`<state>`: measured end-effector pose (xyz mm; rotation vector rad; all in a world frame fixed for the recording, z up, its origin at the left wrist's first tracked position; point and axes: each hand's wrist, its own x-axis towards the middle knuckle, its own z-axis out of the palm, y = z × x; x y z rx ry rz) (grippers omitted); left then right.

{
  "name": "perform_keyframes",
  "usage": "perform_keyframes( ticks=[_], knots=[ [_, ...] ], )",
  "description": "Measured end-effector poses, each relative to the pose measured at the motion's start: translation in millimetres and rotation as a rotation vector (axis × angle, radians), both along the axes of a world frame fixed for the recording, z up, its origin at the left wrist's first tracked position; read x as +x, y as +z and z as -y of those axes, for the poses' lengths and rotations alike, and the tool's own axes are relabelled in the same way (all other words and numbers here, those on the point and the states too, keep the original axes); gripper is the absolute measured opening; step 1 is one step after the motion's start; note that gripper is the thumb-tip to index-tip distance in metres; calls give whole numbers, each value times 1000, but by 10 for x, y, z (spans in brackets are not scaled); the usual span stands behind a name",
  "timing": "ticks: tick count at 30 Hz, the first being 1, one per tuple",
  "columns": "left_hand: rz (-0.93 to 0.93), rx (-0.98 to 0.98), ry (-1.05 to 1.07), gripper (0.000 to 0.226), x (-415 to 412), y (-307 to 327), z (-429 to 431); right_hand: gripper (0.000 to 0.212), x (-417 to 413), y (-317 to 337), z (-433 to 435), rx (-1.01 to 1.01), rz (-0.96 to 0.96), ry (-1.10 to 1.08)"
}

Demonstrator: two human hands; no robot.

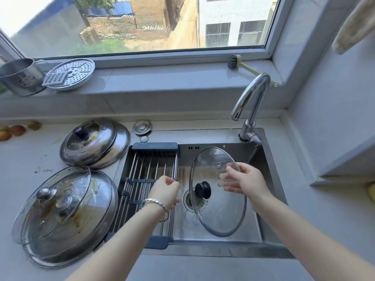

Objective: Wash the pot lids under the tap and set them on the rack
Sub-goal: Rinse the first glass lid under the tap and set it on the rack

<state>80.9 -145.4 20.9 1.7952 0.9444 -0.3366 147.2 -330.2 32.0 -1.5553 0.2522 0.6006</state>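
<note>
A glass pot lid (220,218) with a black knob (203,190) stands tilted on edge over the steel sink (269,191). My right hand (248,180) grips its right rim, thumb in front and fingers behind the glass. My left hand (165,190) hovers over the right edge of the roll-up rack (140,175) with loosely curled fingers and holds nothing. The rack lies across the sink's left half and carries nothing. A thin stream of water (230,131) falls from the tap (253,94), behind and to the right of the lid.
On the counter to the left lie dirty lids: a glass lid stacked on a steel lid (60,211) near me, and another steel stack (95,144) behind it. A small round cover (142,126) sits by the sink's back edge. A steamer plate (71,74) and metal pot (20,77) stand on the windowsill.
</note>
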Motion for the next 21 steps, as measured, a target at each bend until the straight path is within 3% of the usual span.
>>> perform_keyframes(
  ticks=[4,7,11,14,16,21],
  knots=[
    [-82,15,19,13,-279,-191,-173,8,-44,-32,51,65,-137,-167],
    [-112,22,20,16,-440,-279,-285,9,-74,-55,46,46,-151,-175],
    [-121,45,9,16,-575,-342,-434,5,-117,-74,-37,32,-142,-180],
    [-126,78,-35,15,-663,-384,-577,19,-141,-113,-132,39,-133,-262],
    [-126,119,-83,12,-717,-389,-689,9,-149,-105,-258,48,-77,-272],
    [-98,233,-165,8,-782,-403,-1068,15,-46,-169,-770,141,7,-249]
  ],
)
